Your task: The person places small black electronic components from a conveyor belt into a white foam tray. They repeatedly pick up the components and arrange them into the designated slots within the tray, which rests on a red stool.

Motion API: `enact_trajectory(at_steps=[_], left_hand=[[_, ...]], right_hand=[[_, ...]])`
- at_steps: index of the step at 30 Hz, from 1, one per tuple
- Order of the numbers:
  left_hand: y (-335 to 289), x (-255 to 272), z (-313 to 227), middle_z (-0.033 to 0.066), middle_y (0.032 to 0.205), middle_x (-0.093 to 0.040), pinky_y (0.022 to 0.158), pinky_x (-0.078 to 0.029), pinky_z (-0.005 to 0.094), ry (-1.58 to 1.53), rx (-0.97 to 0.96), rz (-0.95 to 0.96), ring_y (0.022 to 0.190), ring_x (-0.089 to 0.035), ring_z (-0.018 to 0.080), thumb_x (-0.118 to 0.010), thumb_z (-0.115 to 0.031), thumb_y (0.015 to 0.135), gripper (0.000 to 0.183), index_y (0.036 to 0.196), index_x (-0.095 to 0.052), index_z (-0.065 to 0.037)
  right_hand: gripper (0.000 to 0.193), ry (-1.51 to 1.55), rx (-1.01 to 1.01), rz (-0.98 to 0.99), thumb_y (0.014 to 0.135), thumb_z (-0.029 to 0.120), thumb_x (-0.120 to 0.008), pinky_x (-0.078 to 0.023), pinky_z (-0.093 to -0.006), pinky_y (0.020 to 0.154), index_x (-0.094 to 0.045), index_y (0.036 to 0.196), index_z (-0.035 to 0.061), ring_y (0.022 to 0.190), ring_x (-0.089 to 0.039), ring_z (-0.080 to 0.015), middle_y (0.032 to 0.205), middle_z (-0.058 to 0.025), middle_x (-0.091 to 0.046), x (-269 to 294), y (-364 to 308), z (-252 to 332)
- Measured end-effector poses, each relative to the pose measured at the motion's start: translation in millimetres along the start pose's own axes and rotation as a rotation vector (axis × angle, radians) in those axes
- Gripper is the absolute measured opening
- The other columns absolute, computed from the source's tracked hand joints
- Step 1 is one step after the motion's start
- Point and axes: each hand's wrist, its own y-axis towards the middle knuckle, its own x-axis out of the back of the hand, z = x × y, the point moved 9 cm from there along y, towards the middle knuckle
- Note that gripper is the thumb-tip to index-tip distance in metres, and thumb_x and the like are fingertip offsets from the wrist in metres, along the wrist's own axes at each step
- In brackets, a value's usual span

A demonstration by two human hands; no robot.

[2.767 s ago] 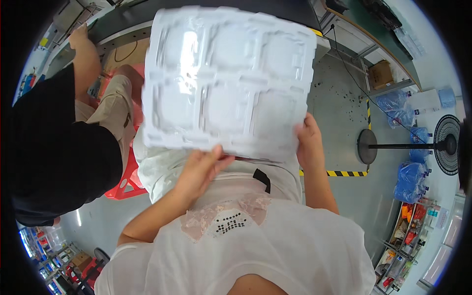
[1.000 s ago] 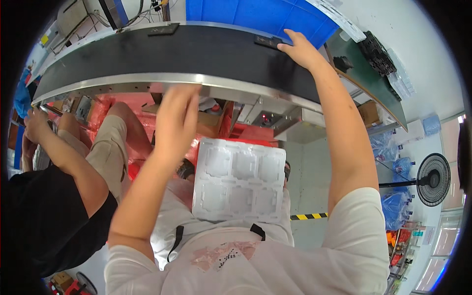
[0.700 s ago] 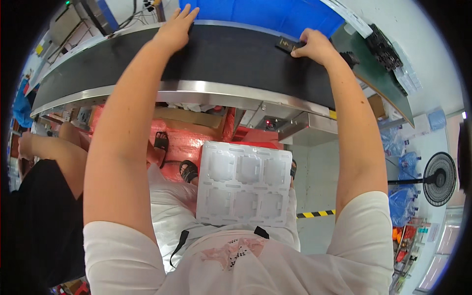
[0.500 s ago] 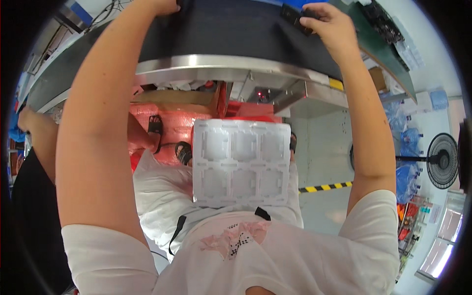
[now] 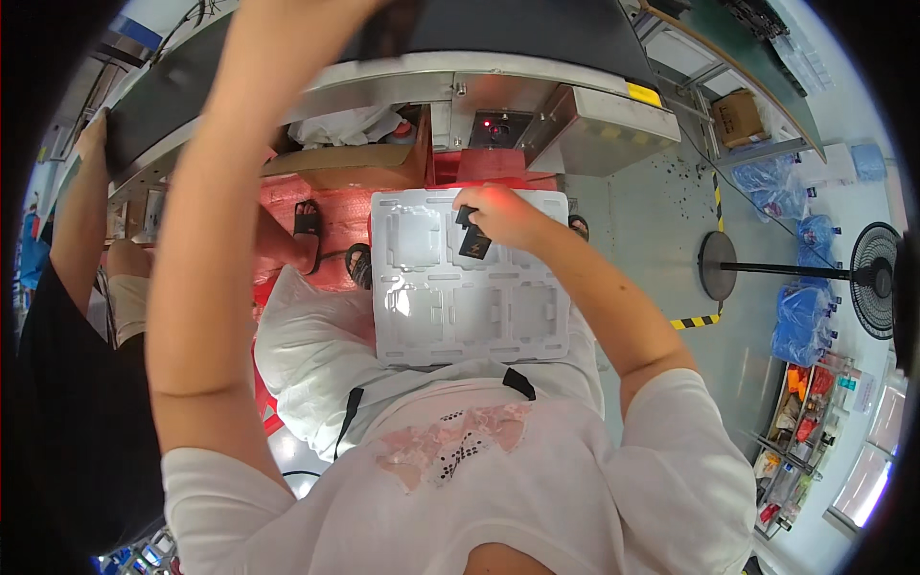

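Right hand (image 5: 500,213) around black item (image 5: 475,242) over 6-pocket white tray (image 5: 444,276); left hand (image 5: 311,24) blurred, grip unclear

White short-sleeved top (image 5: 546,479), pink lace patch (image 5: 454,445)

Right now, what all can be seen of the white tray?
The white tray is glossy and plastic-looking, rectangular, with six squarish recesses in two rows of three, facing up. It lies across the person's white trousers. The right hand covers part of its far row, holding a black piece over the middle recess; whether either touches it is unclear.
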Motion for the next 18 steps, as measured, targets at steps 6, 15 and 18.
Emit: enact_trajectory(at_steps=[6,15,18], left_hand=[[-149,-104,110,-0.0015,0.074,-0.059,0.061,-0.042,0.0208,-0.514,0.439,0.124,0.067,-0.050,0.0054,-0.069,-0.010,0.077,0.013,0.086,-0.064,-0.003],[-234,-165,171,0.0080,0.097,-0.058,0.081,-0.043,0.0387,0.145,0.278,0.120,0.091,-0.054,0.0261,-0.071,-0.020,0.071,0.025,0.092,-0.065,-0.007],[-243,-153,153,0.0138,0.121,-0.046,0.090,-0.038,0.0455,0.321,0.346,0.115,0.109,-0.044,0.0348,-0.071,-0.022,0.071,0.036,0.103,-0.061,-0.010]], right_hand=[[0.035,-0.270,0.203,-0.181,0.073,0.000,-0.058,-0.044,-0.0408,0.084,-0.061,0.107,0.0070,0.104,-0.052,-0.0298,0.109,-0.0098,-0.057,-28,-1,3],[0.033,-0.086,0.133,-0.414,0.076,0.002,-0.058,-0.041,-0.0394,0.088,-0.057,0.109,0.0018,0.103,-0.051,-0.0321,0.110,-0.0139,-0.055,-15,-89,12],[0.034,-0.081,-0.010,-0.497,0.079,0.001,-0.057,-0.039,-0.0371,0.092,-0.055,0.112,0.0017,0.106,-0.049,-0.0316,0.111,-0.0146,-0.053,-4,-128,1]])
